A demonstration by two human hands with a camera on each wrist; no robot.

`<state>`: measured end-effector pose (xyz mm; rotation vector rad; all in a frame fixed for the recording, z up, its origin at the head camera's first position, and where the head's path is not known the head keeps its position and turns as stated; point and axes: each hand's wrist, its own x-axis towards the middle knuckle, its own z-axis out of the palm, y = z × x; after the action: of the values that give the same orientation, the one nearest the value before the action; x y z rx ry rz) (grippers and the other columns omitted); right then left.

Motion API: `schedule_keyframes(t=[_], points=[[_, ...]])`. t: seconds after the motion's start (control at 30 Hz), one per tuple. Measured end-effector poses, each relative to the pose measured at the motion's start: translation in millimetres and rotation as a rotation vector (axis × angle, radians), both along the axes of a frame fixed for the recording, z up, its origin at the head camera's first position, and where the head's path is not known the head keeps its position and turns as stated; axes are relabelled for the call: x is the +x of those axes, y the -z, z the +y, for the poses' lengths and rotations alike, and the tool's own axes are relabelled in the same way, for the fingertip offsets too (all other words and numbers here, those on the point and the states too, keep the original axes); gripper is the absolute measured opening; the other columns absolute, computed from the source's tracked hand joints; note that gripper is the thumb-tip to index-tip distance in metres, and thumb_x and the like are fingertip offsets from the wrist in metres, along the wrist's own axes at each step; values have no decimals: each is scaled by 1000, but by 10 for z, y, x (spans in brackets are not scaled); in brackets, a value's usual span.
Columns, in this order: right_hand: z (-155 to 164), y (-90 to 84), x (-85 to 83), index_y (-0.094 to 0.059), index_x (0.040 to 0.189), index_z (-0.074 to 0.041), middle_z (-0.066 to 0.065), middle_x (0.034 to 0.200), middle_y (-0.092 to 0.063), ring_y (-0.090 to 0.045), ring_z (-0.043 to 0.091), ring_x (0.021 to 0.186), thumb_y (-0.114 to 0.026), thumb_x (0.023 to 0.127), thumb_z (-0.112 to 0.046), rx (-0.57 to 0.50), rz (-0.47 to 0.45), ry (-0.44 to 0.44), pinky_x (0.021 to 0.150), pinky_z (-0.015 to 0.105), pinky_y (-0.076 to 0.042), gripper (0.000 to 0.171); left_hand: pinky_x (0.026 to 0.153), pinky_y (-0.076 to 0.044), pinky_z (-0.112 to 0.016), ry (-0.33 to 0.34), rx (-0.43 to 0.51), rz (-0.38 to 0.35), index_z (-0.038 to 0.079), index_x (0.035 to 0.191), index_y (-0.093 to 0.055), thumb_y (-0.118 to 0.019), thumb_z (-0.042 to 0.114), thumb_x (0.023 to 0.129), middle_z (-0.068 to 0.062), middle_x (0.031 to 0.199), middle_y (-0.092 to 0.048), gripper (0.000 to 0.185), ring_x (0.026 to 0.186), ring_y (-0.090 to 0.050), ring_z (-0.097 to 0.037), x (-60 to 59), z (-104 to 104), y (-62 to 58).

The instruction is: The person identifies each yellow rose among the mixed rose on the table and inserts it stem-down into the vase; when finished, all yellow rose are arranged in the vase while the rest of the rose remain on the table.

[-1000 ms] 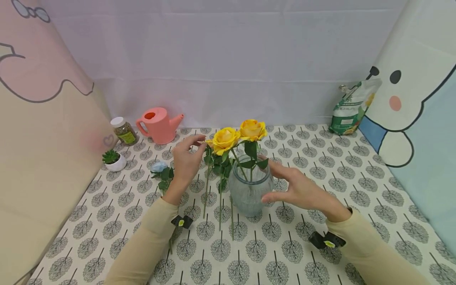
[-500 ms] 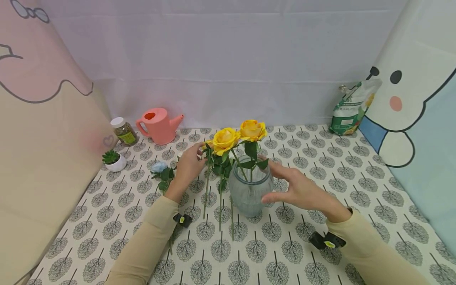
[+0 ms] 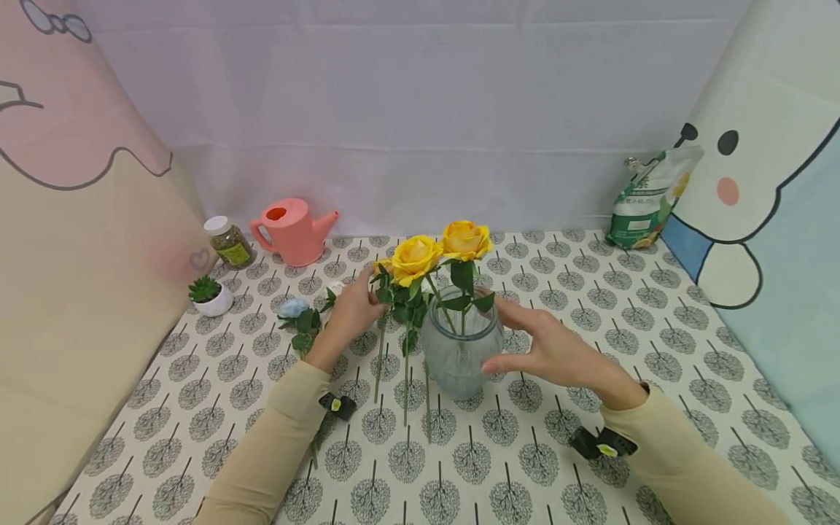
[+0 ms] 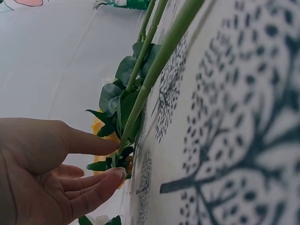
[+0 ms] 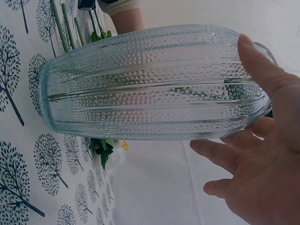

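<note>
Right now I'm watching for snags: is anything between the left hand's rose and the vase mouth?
The two yellow roses already standing in the vase crowd its mouth. The left hand pinches its rose stem just beside them.

Vase (image 3: 461,357) at mid-bench (image 3: 590,452), two roses (image 3: 464,240) standing in it. Right hand (image 3: 554,350) against the vase's right side, left hand (image 3: 348,310) just left of the vase, pinching a rose stem (image 3: 380,350) among three lying on the bench. Further left, a flower (image 3: 294,308), then a potted succulent (image 3: 208,294). Behind, at back left, a jar (image 3: 228,241) beside a watering can (image 3: 292,230). At back right, a pouch (image 3: 646,197).
</note>
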<state>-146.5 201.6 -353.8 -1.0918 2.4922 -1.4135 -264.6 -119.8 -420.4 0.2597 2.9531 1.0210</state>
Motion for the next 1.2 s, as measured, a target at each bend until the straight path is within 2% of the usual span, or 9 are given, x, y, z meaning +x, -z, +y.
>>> schedule_keyframes(t=[0.2, 0.4, 0.57, 0.73, 0.87, 0.97, 1.2], points=[[1, 7, -2, -25, 159, -11, 9, 157, -37, -41, 32, 140, -83, 83, -21, 0, 1, 0, 113, 54, -32, 96, 60, -55, -33, 31, 43, -20, 2, 154, -29, -76, 4, 86, -10, 86, -67, 83, 71, -63, -22, -11, -11, 57], [-5, 8, 2, -26, 159, -10, 10, 157, -37, -41, 32, 140, -83, 83, -21, 0, -1, -1, 113, 53, -32, 96, 65, -57, -34, -28, 102, -39, 5, 152, -36, -77, -1, 83, -14, 95, -68, 80, 81, -65, -26, -30, -35, 99], [-6, 6, 4, -26, 159, -10, 10, 158, -35, -39, 32, 141, -83, 83, -21, 0, -4, -1, 114, 52, -32, 96, 62, -57, -32, -81, 199, -95, 6, 150, -42, -73, -7, 81, -15, 96, -68, 76, 79, -64, -27, -34, -54, 107], [-4, 7, 9, -25, 159, -9, 10, 158, -35, -40, 32, 140, -83, 83, -21, 3, -1, 2, 114, 52, -32, 96, 58, -51, -28, -92, 202, -141, 7, 146, -47, -67, -6, 86, -12, 97, -66, 64, 75, -60, -22, -20, -74, 92], [-3, 5, 9, -25, 158, -9, 10, 158, -35, -40, 32, 140, -83, 83, -21, 4, 8, 1, 113, 51, -33, 96, 58, -51, -28, -73, 213, -163, 6, 148, -43, -62, -6, 87, -12, 98, -63, 64, 73, -60, -21, -13, -85, 49], [-2, 0, 4, -26, 158, -8, 10, 158, -36, -40, 32, 140, -83, 83, -20, 4, 14, -3, 114, 51, -33, 95, 61, -54, -31, -49, 296, -216, 6, 150, -39, -58, -7, 90, -14, 100, -60, 65, 73, -61, -24, -19, -102, 6], [3, 3, -10, -26, 158, -8, 10, 158, -35, -39, 31, 141, -83, 83, -20, 5, 24, -6, 114, 51, -32, 95, 79, -60, -45, -21, 638, -371, 11, 154, -36, -53, -8, 93, -14, 106, -48, 67, 86, -57, -31, -65, -153, -75]])
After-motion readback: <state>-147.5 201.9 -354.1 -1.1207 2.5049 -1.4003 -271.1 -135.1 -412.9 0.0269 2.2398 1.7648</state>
